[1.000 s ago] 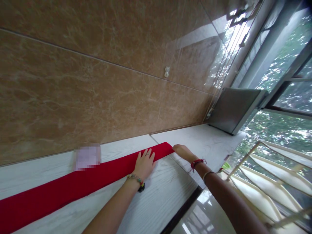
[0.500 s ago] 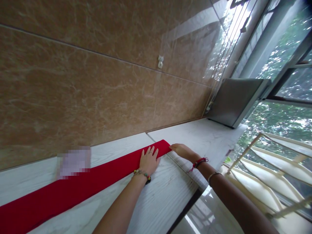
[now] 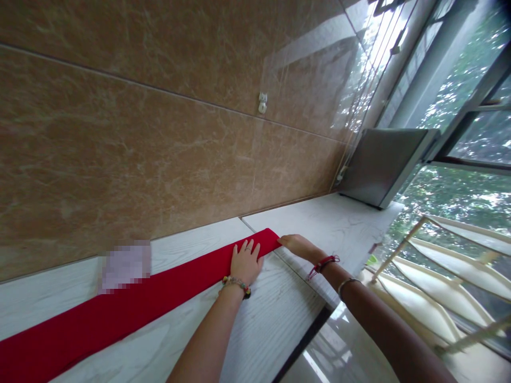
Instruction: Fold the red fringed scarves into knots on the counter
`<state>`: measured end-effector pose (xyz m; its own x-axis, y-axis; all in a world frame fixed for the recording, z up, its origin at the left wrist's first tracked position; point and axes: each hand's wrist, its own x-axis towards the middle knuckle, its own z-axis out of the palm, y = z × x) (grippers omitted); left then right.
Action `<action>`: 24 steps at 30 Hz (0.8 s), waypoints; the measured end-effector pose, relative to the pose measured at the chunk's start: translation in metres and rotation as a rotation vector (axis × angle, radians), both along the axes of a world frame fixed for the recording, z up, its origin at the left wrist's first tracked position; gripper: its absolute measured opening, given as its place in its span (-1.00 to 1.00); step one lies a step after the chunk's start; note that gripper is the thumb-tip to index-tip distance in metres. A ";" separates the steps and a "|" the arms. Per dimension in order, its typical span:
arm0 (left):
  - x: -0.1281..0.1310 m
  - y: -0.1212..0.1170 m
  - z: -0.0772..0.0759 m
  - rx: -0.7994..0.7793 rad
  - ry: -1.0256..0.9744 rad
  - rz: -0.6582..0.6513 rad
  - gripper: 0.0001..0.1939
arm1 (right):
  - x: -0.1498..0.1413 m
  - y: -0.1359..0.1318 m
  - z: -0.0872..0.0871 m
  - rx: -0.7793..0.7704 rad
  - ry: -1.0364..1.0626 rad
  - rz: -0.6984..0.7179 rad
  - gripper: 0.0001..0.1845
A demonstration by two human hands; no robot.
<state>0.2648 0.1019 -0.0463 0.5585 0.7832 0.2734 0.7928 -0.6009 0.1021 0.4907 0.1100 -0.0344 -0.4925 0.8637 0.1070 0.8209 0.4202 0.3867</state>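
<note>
A long strip of folded red cloth (image 3: pixel 159 298) stretches from the lower left across the white wood-grain table (image 3: pixel 279 303). My left hand (image 3: pixel 245 263) lies flat on it near the far end, fingers spread, a ring and a beaded bracelet on it. At the cloth's right-hand corner, the fingers of my right hand (image 3: pixel 298 246) are pinched on its edge. A red string bracelet and a bangle circle that wrist. The cloth lies flat with straight long edges.
A blurred-out pale item (image 3: pixel 124 266) lies behind the cloth at left. A grey metallic box-like appliance (image 3: pixel 383 167) stands at the table's far end by the window. To the right is a cream tiered rack (image 3: pixel 443 287). Brown marbled tiles (image 3: pixel 179 149) cover the wall behind.
Almost nothing differs. The view has shifted slightly, and both hands keep their places on the red cloth.
</note>
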 end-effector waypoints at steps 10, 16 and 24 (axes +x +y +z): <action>0.001 0.000 0.001 0.035 -0.017 0.015 -0.52 | 0.001 -0.010 -0.003 0.172 0.121 -0.114 -0.78; 0.001 0.000 0.004 0.058 -0.003 -0.048 -0.57 | 0.005 -0.013 -0.014 0.129 0.150 -0.115 -0.80; 0.002 0.001 0.002 0.042 -0.003 -0.041 -0.59 | -0.008 -0.011 0.002 0.197 0.283 -0.233 -0.79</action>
